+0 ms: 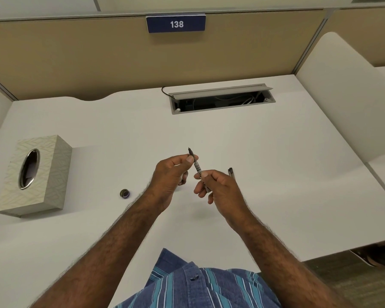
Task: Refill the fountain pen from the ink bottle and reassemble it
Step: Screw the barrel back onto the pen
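Observation:
Both hands hold the bare fountain pen section with its converter (196,166) above the white desk, nib pointing up and away. My left hand (171,174) pinches the grip just below the nib between thumb and forefinger. My right hand (218,187) grips the lower end of the converter. A dark pen part (230,171), barrel or cap, lies on the desk just right of my right hand. A small round bottle cap (125,193) lies on the desk to the left. The ink bottle is hidden, possibly behind my left hand.
A patterned tissue box (35,174) stands at the left of the desk (276,163). An open cable tray (220,98) is set into the desk at the back. A beige partition with sign 138 rises behind.

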`<control>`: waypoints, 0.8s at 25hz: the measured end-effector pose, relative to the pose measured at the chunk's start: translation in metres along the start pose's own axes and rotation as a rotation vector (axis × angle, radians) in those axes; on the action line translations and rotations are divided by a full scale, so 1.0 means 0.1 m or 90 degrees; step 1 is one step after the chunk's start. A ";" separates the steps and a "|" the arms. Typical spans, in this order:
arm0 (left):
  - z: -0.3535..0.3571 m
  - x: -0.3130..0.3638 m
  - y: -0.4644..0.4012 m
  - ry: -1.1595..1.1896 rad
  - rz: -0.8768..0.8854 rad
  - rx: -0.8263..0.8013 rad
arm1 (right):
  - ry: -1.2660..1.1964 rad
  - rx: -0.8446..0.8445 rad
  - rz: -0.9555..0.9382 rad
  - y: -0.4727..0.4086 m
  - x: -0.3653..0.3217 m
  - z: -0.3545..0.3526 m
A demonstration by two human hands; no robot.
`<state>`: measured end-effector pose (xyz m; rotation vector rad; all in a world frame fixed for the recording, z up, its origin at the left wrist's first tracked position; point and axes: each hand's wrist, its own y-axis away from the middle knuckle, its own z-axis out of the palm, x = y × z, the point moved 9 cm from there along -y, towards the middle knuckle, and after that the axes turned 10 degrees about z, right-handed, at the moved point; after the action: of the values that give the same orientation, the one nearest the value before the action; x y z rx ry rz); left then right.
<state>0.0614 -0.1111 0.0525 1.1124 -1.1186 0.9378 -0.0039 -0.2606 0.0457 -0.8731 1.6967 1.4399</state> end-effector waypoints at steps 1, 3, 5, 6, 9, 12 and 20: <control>0.01 -0.01 0.00 0.000 -0.002 -0.002 | -0.003 -0.004 0.001 0.00 0.01 0.00; 0.01 -0.02 0.00 -0.001 -0.007 -0.006 | -0.017 -0.018 0.003 -0.01 0.03 0.02; 0.02 -0.02 0.00 -0.004 -0.008 -0.013 | -0.041 -0.039 0.006 -0.02 0.05 0.05; 0.02 -0.02 0.00 -0.002 -0.008 -0.019 | -0.057 -0.051 0.008 -0.02 0.06 0.06; 0.06 -0.01 0.01 0.011 -0.005 -0.034 | -0.121 -0.078 0.026 -0.02 0.10 0.08; 0.05 -0.02 0.00 0.005 -0.009 -0.031 | -0.109 -0.077 0.025 -0.04 0.11 0.07; 0.06 -0.14 -0.01 0.017 -0.019 -0.019 | -0.013 0.090 -0.071 -0.05 0.03 -0.21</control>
<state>0.0585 -0.1173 0.0388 1.0873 -1.0876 0.9074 -0.0035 -0.2820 0.0427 -0.8582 1.6846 1.2348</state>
